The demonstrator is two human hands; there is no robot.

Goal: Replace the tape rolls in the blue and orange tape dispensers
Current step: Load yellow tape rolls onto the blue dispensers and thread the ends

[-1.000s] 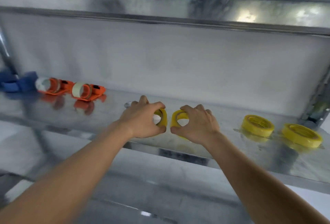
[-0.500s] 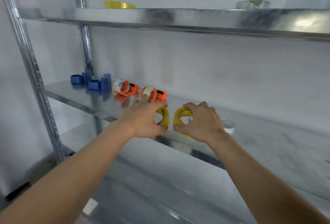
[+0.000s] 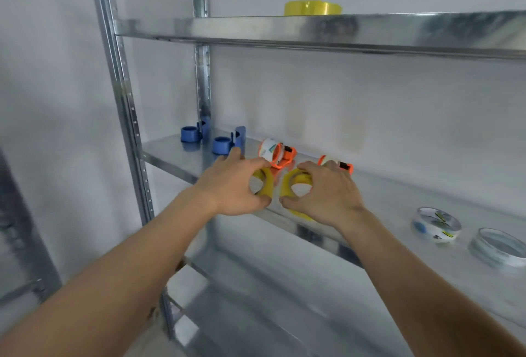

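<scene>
Two blue dispensers (image 3: 189, 134) (image 3: 227, 143) stand on the shelf (image 3: 398, 200) beyond and left of the left hand (image 3: 236, 186), both looking empty of tape. That hand is closed around a yellow roll (image 3: 264, 181) held on edge, thumb below and fingers over the top. Just beyond it, between the hands, lies an orange dispenser (image 3: 277, 153) with a pale roll in it; a second orange dispenser (image 3: 337, 163) shows past the right hand (image 3: 327, 194), which grips another yellow roll (image 3: 293, 183) the same way. The step looks like carrying fresh rolls to the dispensers; next each roll must be lined up with a hub, likely the empty blue ones nearest the left hand. Fingers hide most of both rolls, so any loose tape end cannot be made out, and the second orange dispenser is partly covered. Right of the right hand lie two pale rolls (image 3: 435, 225) (image 3: 498, 248), blurred.
</scene>
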